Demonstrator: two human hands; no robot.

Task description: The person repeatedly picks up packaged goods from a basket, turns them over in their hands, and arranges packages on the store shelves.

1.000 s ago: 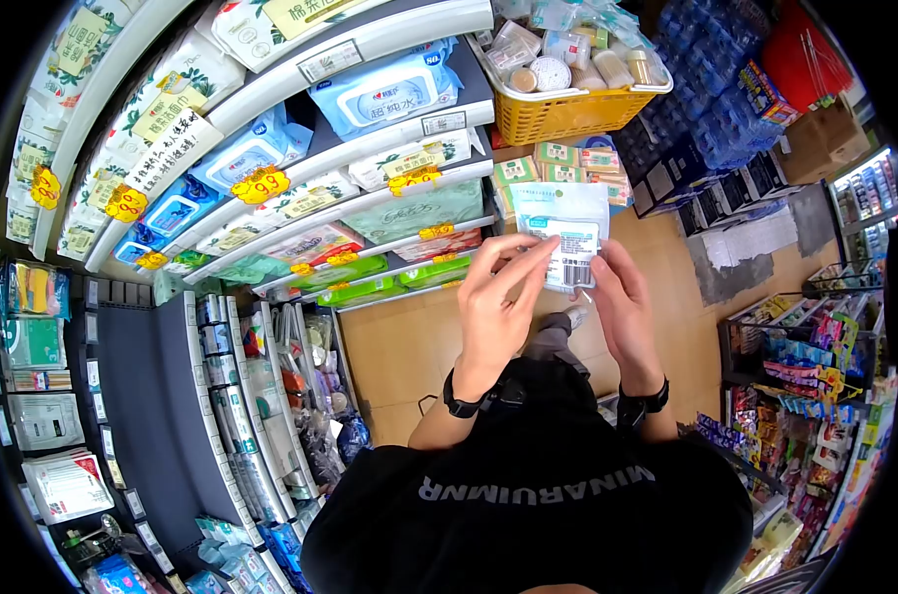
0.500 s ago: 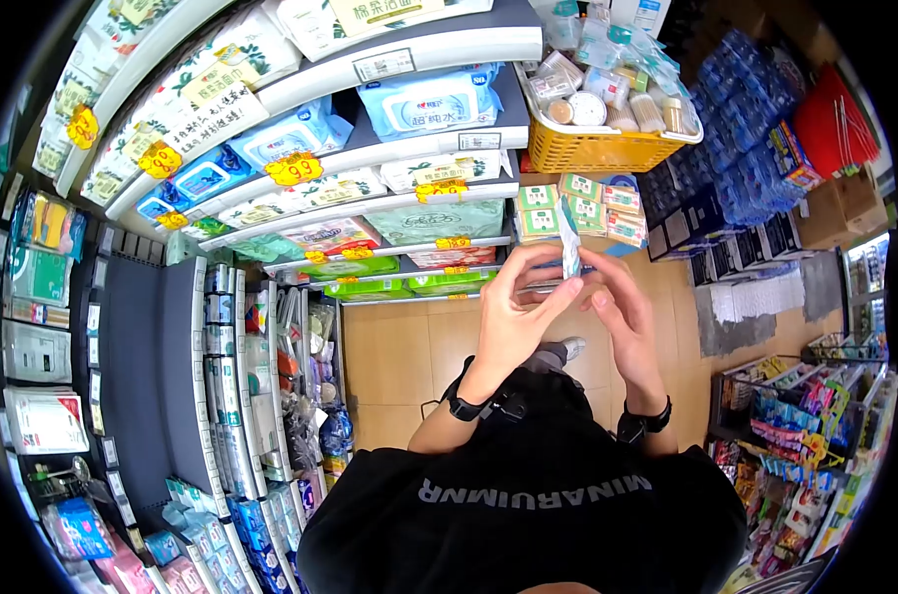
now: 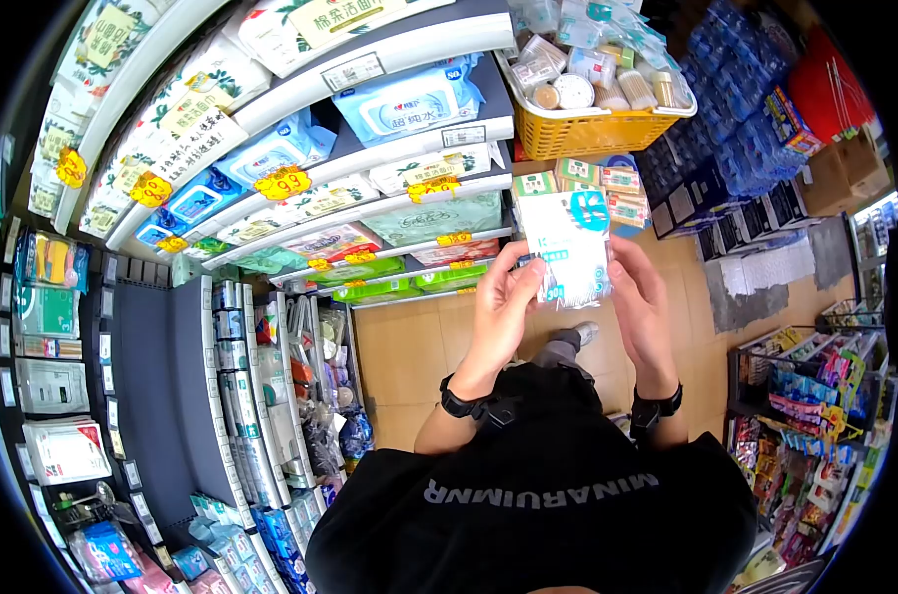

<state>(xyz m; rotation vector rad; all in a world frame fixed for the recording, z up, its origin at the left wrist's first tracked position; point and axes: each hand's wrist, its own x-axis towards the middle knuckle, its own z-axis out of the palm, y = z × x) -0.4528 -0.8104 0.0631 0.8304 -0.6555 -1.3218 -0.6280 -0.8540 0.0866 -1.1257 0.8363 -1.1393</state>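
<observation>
A flat white packet (image 3: 570, 243) with teal print and a clear plastic edge is held up at chest height, its printed face toward me. My left hand (image 3: 503, 315) grips its lower left side, with the thumb on the front and the fingers behind. At the right edge, my right hand (image 3: 645, 309) steadies the packet between thumb and fingers; part of that grip is hidden. What the packet contains cannot be read from its print. Beyond it are stacked small boxes (image 3: 622, 181) with green and red labels, partly covered by the packet.
Shelves of tissue packs and blue wet wipes (image 3: 409, 104) curve across the front left. A yellow basket (image 3: 597, 137) of cotton swabs stands at the front right, near bundled water bottles (image 3: 736, 99). Racks of packaged goods (image 3: 800, 436) flank the right; tiled floor (image 3: 409, 346) lies below.
The packet, edge-on before, has been turned so its broad printed face shows. My right hand has shifted to its right edge, and the view has moved slightly.
</observation>
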